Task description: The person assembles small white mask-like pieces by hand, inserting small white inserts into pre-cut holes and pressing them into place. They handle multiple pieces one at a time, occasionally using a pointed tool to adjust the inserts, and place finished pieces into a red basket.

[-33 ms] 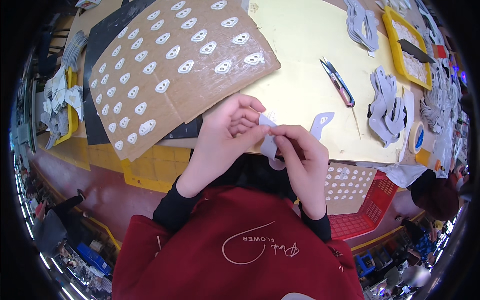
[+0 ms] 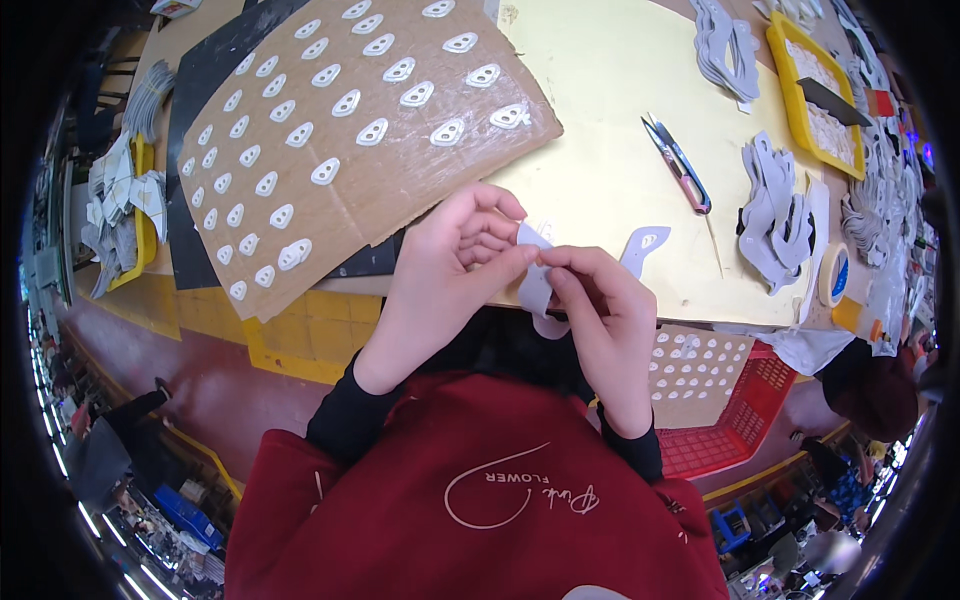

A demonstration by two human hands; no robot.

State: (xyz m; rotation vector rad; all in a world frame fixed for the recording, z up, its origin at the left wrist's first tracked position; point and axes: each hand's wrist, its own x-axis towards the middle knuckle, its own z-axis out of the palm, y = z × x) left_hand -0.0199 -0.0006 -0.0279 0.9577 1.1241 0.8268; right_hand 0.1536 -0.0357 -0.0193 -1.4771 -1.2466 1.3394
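Observation:
Above the near edge of the table, a light grey curved cut-out piece hangs between my hands. My left hand pinches its upper part between thumb and fingers. From the other side, my right hand is closed on the same piece, thumb and forefinger meeting the left thumb tip. Whatever lies between the fingertips is too small to make out. Just right of my hands, a similar grey piece with a white patch near its top lies on the pale yellow sheet.
A brown board with rows of small white two-holed patches lies at left. Thread snips and a thin pointed stick lie right, near stacked grey pieces, a tape roll and a yellow tray. Below the table's edge stands a red basket.
The grey piece has shifted up slightly and turned a little between my fingers. Both hands stay in nearly the same place.

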